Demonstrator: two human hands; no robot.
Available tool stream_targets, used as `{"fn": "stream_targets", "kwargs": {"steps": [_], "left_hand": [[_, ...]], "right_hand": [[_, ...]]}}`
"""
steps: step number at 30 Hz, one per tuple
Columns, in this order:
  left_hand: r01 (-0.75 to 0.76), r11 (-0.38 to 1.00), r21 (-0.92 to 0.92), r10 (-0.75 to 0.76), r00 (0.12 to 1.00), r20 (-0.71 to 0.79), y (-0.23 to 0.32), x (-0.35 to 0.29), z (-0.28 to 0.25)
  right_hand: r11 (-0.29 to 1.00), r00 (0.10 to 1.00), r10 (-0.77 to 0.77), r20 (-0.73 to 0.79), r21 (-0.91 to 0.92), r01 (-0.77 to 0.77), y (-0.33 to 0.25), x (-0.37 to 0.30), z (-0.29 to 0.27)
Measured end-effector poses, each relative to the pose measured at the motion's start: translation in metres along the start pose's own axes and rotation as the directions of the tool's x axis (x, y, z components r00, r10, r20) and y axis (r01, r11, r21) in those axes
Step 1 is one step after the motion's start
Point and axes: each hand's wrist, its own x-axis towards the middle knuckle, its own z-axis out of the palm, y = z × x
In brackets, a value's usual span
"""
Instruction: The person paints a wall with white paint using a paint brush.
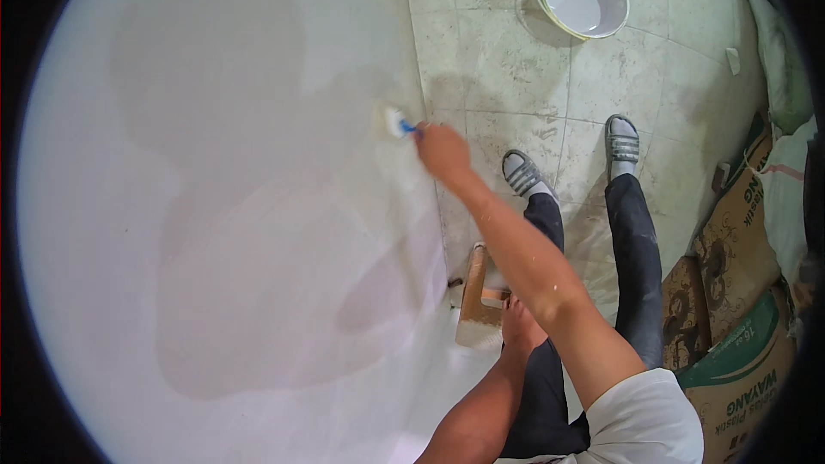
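My right hand (443, 151) is closed around the blue handle of a brush with a white head (394, 123). The brush head meets the pale wall (258, 206) close to its lower edge, where the wall joins the floor. Lower down, my left hand (521, 325) grips the handle of a wooden plastering float (472, 308), held beside the wall near my legs. White specks dot my right forearm. The fingers of my left hand are partly hidden.
A round bucket (614, 10) of whitish liquid stands on the stained tile floor (507, 60) ahead. My feet in grey striped slides (622, 144) are on the tiles. Printed brown cardboard (729, 245) and white sacks (786, 198) line the right side.
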Motion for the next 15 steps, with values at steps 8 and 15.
{"fn": "stream_targets", "kwargs": {"steps": [8, 15], "left_hand": [[-0.112, 0.982, 0.151, 0.150, 0.950, -0.273, -0.037, -0.006, 0.040], [0.118, 0.988, -0.097, -0.113, 0.992, 0.055, 0.020, 0.002, -0.051]], "right_hand": [[0.724, 0.797, -0.579, 0.175, 0.560, 0.403, -0.087, -0.135, -0.061], [0.955, 0.965, -0.253, 0.062, 0.177, 0.239, 0.029, 0.022, -0.006]]}}
